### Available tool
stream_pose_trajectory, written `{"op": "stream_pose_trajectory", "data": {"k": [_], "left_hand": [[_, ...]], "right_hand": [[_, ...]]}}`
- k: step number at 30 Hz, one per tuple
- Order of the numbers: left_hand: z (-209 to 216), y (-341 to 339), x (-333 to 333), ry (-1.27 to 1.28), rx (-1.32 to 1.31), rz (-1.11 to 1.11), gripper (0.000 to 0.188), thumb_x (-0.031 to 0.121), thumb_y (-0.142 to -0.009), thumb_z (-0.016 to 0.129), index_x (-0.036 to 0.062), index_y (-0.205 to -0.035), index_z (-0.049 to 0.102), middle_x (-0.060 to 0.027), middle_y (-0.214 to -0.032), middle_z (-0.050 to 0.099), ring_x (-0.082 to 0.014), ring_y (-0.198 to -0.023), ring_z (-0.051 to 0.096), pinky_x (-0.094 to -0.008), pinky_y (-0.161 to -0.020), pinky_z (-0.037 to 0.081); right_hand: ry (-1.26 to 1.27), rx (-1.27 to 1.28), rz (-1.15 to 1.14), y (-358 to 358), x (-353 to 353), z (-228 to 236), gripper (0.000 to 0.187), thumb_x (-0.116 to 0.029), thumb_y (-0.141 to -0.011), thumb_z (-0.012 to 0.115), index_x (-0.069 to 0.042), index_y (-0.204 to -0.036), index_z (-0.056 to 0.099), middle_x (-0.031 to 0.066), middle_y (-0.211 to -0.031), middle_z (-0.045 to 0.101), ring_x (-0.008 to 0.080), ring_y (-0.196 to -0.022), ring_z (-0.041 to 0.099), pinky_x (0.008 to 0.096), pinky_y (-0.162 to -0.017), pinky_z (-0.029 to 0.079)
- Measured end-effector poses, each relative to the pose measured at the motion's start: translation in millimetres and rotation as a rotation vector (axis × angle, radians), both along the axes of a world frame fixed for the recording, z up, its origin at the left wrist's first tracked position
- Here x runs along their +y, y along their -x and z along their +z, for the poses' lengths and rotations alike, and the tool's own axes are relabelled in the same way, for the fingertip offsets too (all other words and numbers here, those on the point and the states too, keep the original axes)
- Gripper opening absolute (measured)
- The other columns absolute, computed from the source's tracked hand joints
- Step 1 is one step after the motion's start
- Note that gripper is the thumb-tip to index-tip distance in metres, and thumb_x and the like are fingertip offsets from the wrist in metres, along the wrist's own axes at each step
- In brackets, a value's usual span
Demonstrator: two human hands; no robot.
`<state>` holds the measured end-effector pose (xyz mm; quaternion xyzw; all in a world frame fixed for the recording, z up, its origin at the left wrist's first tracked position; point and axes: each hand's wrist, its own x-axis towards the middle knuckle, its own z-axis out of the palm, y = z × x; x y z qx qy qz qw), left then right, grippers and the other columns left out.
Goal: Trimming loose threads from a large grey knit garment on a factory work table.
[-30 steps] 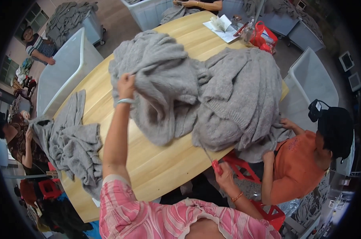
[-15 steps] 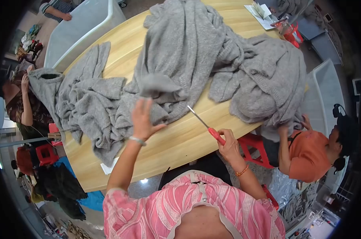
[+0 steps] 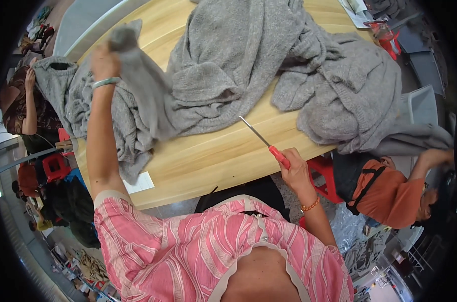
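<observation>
while the pink-sleeved arms reached out over the counter (image 3: 208,156):
right hand (image 3: 294,171): fingers wrapped tight on the red-handled tool (image 3: 266,143), its metal shaft aimed at the knitwear, likely ready for picking.
left hand (image 3: 105,60): fingers clenched on a lifted fold of the grey sweater (image 3: 223,75), apparently to inspect it.
sweater: thick, rumpled, spread mid-counter.
far: more grey knitwear (image 3: 349,95).

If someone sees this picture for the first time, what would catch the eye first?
Probably the heaps of grey knitted garments that cover most of the wooden table. Next, the left hand lifts a piece of grey knit at the table's left side, and the right hand holds a red-handled tool whose metal shaft points toward the pile.
</observation>
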<state>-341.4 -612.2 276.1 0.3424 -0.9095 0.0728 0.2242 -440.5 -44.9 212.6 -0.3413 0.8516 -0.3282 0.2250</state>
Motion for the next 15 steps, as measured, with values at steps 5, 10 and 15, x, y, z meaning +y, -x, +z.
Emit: {"op": "stream_pose_trajectory", "data": {"k": [5,10,15], "left_hand": [[-54.5,7.0,126.8,-0.319,0.006,-0.344,0.037,0.018,-0.074,0.071,0.0052,-0.107,0.06,-0.0175,-0.101,0.061,-0.0357,-0.093,0.058,-0.0415,-0.081,0.046],[-144.1,27.5,231.5,-0.575,-0.015,-0.419,0.057,0.021,-0.072,0.073,0.011,-0.124,0.052,-0.0193,-0.114,0.055,-0.0395,-0.095,0.057,-0.0441,-0.082,0.047],[-155.5,92.3,188.2,-0.629,-0.21,-0.278,0.041,0.022,-0.078,0.066,0.0077,-0.115,0.056,-0.0208,-0.112,0.055,-0.0419,-0.094,0.057,-0.0451,-0.08,0.048]], "right_hand": [[-0.002,0.021,-0.026,16.4,-3.7,-11.5,0.024,0.0,-0.078,0.058,-0.004,-0.101,0.059,0.016,-0.093,0.059,0.0376,-0.085,0.059,0.0399,-0.071,0.049],[-0.012,-0.013,0.054,22.8,-19.8,-11.4,0.031,-0.001,-0.08,0.056,-0.009,-0.109,0.058,0.0128,-0.101,0.059,0.0362,-0.087,0.06,0.0424,-0.072,0.05],[-0.068,-0.031,0.115,30.5,-17.5,-6.7,0.034,-0.001,-0.08,0.054,-0.01,-0.112,0.058,0.0124,-0.1,0.06,0.036,-0.088,0.06,0.0418,-0.073,0.05]]}}
